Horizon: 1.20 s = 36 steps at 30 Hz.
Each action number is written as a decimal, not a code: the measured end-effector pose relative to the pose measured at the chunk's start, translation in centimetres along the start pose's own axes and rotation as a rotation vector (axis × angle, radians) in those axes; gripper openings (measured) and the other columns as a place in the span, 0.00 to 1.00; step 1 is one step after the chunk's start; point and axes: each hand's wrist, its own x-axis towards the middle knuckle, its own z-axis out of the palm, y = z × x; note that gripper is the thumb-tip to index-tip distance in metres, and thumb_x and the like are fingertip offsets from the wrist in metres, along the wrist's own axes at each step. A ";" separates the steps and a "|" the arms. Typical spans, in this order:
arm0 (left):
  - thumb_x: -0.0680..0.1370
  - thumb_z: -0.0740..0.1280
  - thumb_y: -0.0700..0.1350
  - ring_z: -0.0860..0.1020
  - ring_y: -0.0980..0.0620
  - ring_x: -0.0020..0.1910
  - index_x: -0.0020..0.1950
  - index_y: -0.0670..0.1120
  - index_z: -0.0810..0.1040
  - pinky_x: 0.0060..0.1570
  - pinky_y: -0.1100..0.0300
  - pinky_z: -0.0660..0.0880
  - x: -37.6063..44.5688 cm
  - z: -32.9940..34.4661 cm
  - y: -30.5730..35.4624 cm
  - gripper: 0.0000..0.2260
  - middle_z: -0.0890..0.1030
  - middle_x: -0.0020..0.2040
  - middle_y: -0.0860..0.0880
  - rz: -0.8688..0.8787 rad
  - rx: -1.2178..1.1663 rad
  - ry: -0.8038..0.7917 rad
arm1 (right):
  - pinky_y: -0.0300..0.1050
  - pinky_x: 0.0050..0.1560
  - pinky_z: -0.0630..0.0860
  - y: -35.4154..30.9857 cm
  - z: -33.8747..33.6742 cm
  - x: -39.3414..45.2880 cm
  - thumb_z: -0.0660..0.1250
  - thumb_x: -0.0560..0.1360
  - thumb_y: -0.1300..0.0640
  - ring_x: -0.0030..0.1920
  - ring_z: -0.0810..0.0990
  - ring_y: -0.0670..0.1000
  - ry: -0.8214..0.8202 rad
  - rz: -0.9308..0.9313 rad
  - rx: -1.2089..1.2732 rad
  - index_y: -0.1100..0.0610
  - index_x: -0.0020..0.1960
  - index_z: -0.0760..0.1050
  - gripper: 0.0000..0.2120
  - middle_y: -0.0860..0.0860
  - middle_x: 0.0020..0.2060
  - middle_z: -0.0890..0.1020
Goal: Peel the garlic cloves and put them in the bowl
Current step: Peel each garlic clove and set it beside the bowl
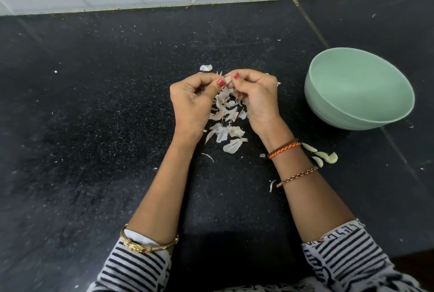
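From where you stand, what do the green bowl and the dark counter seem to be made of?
The pale green round bowl looks like matte plastic or melamine: even colour, soft sheen, ridged outer wall. The black speckled counter looks like polished granite, with white flecks and straight seams, though that is a guess.

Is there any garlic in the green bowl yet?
No, the green bowl looks empty inside, while peeled cloves lie on the counter beside the right arm.
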 end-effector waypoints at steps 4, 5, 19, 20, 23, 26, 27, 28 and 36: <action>0.71 0.70 0.34 0.80 0.57 0.38 0.47 0.44 0.81 0.42 0.63 0.77 0.0 0.2 0.2 0.08 0.83 0.35 0.56 -0.033 -0.065 0.009 | 0.34 0.31 0.66 -0.2 0.4 0.0 0.62 0.73 0.72 0.30 0.70 0.44 0.035 0.079 0.108 0.57 0.32 0.80 0.16 0.47 0.25 0.78; 0.71 0.70 0.33 0.80 0.58 0.38 0.46 0.44 0.81 0.41 0.64 0.76 0.0 0.3 0.3 0.08 0.83 0.34 0.56 -0.044 -0.080 0.010 | 0.33 0.30 0.65 -0.3 0.5 -0.1 0.62 0.73 0.71 0.29 0.70 0.44 0.052 0.105 0.135 0.58 0.32 0.80 0.16 0.48 0.24 0.77; 0.71 0.70 0.36 0.78 0.56 0.37 0.45 0.42 0.82 0.39 0.61 0.76 0.0 0.1 0.1 0.05 0.81 0.36 0.55 0.132 0.021 0.090 | 0.31 0.30 0.65 -2.0 -0.5 0.3 0.65 0.75 0.61 0.27 0.69 0.39 0.360 0.150 -0.053 0.54 0.35 0.78 0.11 0.44 0.25 0.74; 0.72 0.70 0.36 0.78 0.57 0.37 0.46 0.42 0.82 0.39 0.63 0.75 0.0 0.0 0.0 0.05 0.81 0.36 0.55 0.135 0.020 0.113 | 0.31 0.34 0.67 -1.9 -0.5 0.3 0.66 0.75 0.61 0.27 0.71 0.38 0.366 0.069 -0.088 0.54 0.36 0.79 0.10 0.43 0.24 0.75; 0.73 0.68 0.36 0.77 0.55 0.38 0.48 0.45 0.80 0.40 0.62 0.75 -0.1 0.2 0.0 0.06 0.81 0.38 0.54 0.091 0.026 0.092 | 0.33 0.42 0.74 -1.0 -0.2 0.0 0.68 0.73 0.66 0.34 0.78 0.37 0.298 -0.130 -0.221 0.59 0.41 0.82 0.05 0.44 0.30 0.81; 0.75 0.67 0.37 0.76 0.54 0.39 0.47 0.44 0.80 0.42 0.61 0.75 -0.1 0.3 0.0 0.04 0.80 0.40 0.51 0.030 0.036 0.084 | 0.36 0.47 0.77 0.0 0.0 0.0 0.67 0.72 0.68 0.43 0.81 0.41 0.173 -0.197 -0.341 0.62 0.50 0.81 0.08 0.49 0.41 0.83; 0.75 0.67 0.37 0.76 0.54 0.39 0.47 0.43 0.80 0.42 0.62 0.75 -0.1 0.2 0.0 0.04 0.80 0.39 0.51 0.012 0.037 0.091 | 0.38 0.49 0.78 0.2 -0.1 0.0 0.67 0.72 0.69 0.45 0.82 0.43 0.142 -0.199 -0.355 0.63 0.51 0.80 0.09 0.51 0.43 0.83; 0.76 0.67 0.37 0.75 0.54 0.38 0.47 0.42 0.80 0.41 0.62 0.74 -0.1 0.1 -0.1 0.03 0.80 0.39 0.50 -0.002 0.041 0.097 | 0.40 0.50 0.78 0.4 -0.1 0.0 0.67 0.72 0.69 0.46 0.82 0.44 0.117 -0.203 -0.360 0.64 0.52 0.80 0.10 0.53 0.45 0.84; 0.76 0.67 0.38 0.74 0.60 0.33 0.43 0.46 0.79 0.36 0.64 0.74 0.1 -0.2 0.1 0.05 0.80 0.35 0.56 -0.064 0.039 0.127 | 0.34 0.43 0.76 0.0 0.1 -0.3 0.69 0.71 0.68 0.39 0.80 0.41 -0.008 -0.206 -0.252 0.60 0.45 0.80 0.06 0.47 0.37 0.82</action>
